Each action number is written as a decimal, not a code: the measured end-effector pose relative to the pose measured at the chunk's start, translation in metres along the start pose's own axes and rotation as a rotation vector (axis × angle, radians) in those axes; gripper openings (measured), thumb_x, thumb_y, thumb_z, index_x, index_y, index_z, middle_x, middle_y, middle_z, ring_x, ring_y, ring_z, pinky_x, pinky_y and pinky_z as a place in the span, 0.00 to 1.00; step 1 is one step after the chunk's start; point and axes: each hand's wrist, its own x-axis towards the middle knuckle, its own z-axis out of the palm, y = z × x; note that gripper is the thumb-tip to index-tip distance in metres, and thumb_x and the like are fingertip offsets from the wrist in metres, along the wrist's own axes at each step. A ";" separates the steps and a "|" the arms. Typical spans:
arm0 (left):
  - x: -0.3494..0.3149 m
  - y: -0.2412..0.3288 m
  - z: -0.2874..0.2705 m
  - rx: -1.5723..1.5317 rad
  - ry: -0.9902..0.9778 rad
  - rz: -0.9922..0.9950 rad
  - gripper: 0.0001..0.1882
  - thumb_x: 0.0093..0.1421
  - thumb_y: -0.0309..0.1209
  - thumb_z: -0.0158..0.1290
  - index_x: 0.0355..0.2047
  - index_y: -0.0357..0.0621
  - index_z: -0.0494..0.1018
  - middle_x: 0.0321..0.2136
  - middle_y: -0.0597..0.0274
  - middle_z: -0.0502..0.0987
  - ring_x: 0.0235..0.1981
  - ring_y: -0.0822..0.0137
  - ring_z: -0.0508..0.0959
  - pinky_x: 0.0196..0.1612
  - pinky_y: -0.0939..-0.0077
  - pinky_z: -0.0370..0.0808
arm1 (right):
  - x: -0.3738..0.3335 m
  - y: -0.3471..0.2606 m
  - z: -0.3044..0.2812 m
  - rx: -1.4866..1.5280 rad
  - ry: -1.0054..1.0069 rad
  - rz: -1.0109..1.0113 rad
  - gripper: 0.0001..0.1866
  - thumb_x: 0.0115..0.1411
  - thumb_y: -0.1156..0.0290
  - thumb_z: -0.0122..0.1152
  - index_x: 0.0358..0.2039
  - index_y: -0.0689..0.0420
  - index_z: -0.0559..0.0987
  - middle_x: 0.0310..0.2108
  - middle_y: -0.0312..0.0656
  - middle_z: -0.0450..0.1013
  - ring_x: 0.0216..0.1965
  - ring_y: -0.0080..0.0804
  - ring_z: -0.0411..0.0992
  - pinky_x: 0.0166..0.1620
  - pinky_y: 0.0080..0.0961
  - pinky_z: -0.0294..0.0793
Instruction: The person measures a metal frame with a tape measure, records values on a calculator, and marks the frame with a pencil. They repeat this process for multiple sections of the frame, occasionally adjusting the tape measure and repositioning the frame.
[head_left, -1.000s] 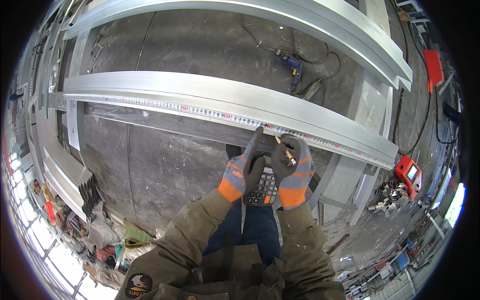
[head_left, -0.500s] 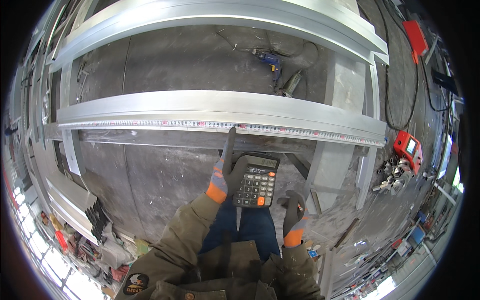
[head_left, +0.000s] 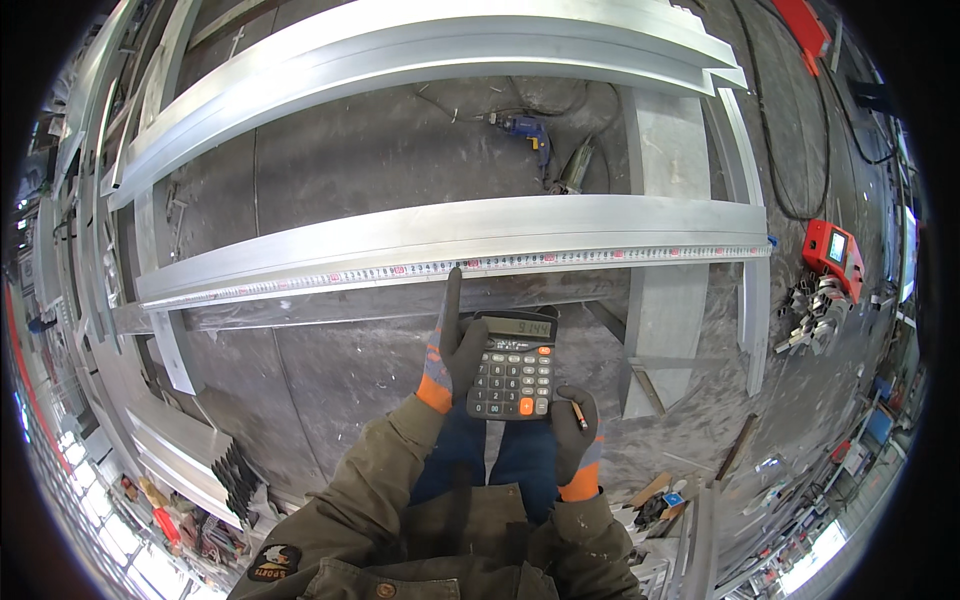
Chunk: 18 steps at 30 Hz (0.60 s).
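My left hand, in a grey and orange glove, grips a black calculator by its left side, thumb over its upper left corner. Its index finger stretches upward, the tip at the lower edge of a measuring tape. That tape lies extended along the front of a long silver metal profile. At the calculator's lower right corner is my right hand, gloved too, its fingers curled round a short pencil-like stick. Whether that hand touches the calculator I cannot tell.
Grey metal supports carry the profile and a second long profile beyond it. On the floor between them lie a blue power drill and an angle grinder. A red device with a screen stands right, near metal offcuts.
My right hand has moved left and up to the calculator's lower right corner. The left hand keeps its grip and its finger at the tape. The whole view has tilted slightly.
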 end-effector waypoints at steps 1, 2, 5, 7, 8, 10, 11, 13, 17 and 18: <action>0.000 0.000 0.000 -0.001 0.004 0.006 0.43 0.69 0.24 0.45 0.81 0.46 0.39 0.26 0.64 0.76 0.27 0.78 0.70 0.33 0.75 0.70 | -0.001 -0.004 -0.001 0.014 -0.011 0.020 0.12 0.67 0.79 0.60 0.50 0.61 0.78 0.34 0.32 0.74 0.34 0.16 0.68 0.35 0.18 0.68; 0.000 -0.001 0.000 -0.001 0.002 -0.001 0.43 0.69 0.24 0.45 0.81 0.46 0.39 0.26 0.64 0.76 0.27 0.78 0.70 0.33 0.75 0.71 | -0.001 -0.009 -0.002 -0.015 -0.015 0.035 0.12 0.67 0.79 0.60 0.50 0.61 0.78 0.34 0.33 0.74 0.34 0.16 0.68 0.36 0.19 0.69; 0.001 -0.003 0.002 -0.023 0.016 0.016 0.43 0.69 0.24 0.45 0.81 0.47 0.39 0.27 0.63 0.77 0.28 0.78 0.71 0.34 0.75 0.71 | -0.001 -0.020 -0.001 -0.082 -0.050 0.054 0.12 0.68 0.78 0.59 0.51 0.61 0.78 0.34 0.35 0.74 0.35 0.18 0.69 0.38 0.21 0.70; 0.001 -0.004 0.004 -0.064 0.029 0.042 0.43 0.70 0.24 0.46 0.81 0.47 0.40 0.28 0.63 0.78 0.28 0.78 0.71 0.34 0.75 0.72 | 0.000 -0.023 0.000 -0.124 -0.075 0.077 0.12 0.68 0.77 0.58 0.51 0.61 0.78 0.34 0.36 0.75 0.35 0.19 0.70 0.39 0.23 0.72; 0.001 -0.005 0.004 -0.053 0.030 0.036 0.43 0.70 0.24 0.46 0.81 0.47 0.40 0.28 0.63 0.78 0.28 0.78 0.71 0.34 0.75 0.72 | 0.001 -0.023 0.000 -0.097 -0.078 0.035 0.11 0.68 0.77 0.59 0.50 0.61 0.78 0.33 0.35 0.74 0.34 0.19 0.70 0.38 0.21 0.71; 0.000 -0.004 0.003 0.005 0.030 0.026 0.43 0.70 0.24 0.46 0.81 0.47 0.40 0.29 0.63 0.78 0.29 0.78 0.71 0.35 0.75 0.73 | 0.004 -0.021 -0.001 -0.071 -0.087 0.028 0.10 0.67 0.77 0.61 0.49 0.61 0.78 0.32 0.32 0.73 0.33 0.17 0.69 0.36 0.18 0.70; -0.001 -0.004 0.003 -0.017 0.025 0.015 0.43 0.70 0.24 0.46 0.81 0.47 0.40 0.28 0.63 0.77 0.28 0.78 0.71 0.34 0.75 0.72 | 0.006 -0.019 -0.004 -0.116 -0.096 0.002 0.10 0.67 0.77 0.60 0.49 0.61 0.78 0.32 0.33 0.73 0.33 0.17 0.70 0.36 0.18 0.70; -0.002 -0.003 0.005 -0.012 0.046 0.007 0.43 0.70 0.23 0.46 0.81 0.47 0.41 0.27 0.64 0.76 0.28 0.78 0.71 0.34 0.75 0.72 | 0.012 -0.015 -0.012 -0.196 -0.138 -0.054 0.09 0.68 0.77 0.59 0.48 0.61 0.78 0.33 0.33 0.73 0.34 0.17 0.70 0.36 0.18 0.70; -0.002 -0.001 0.011 0.027 0.089 0.031 0.43 0.69 0.23 0.46 0.81 0.47 0.41 0.23 0.66 0.73 0.26 0.80 0.68 0.31 0.76 0.69 | 0.024 -0.009 -0.029 -0.125 -0.202 -0.061 0.11 0.70 0.75 0.54 0.50 0.63 0.77 0.35 0.38 0.78 0.36 0.23 0.75 0.43 0.24 0.74; -0.003 0.001 0.012 0.036 0.094 0.019 0.43 0.69 0.22 0.46 0.81 0.47 0.41 0.23 0.67 0.72 0.26 0.80 0.68 0.31 0.77 0.68 | 0.028 -0.010 -0.035 -0.243 -0.226 -0.152 0.11 0.71 0.75 0.54 0.50 0.63 0.77 0.35 0.39 0.78 0.36 0.24 0.76 0.43 0.24 0.75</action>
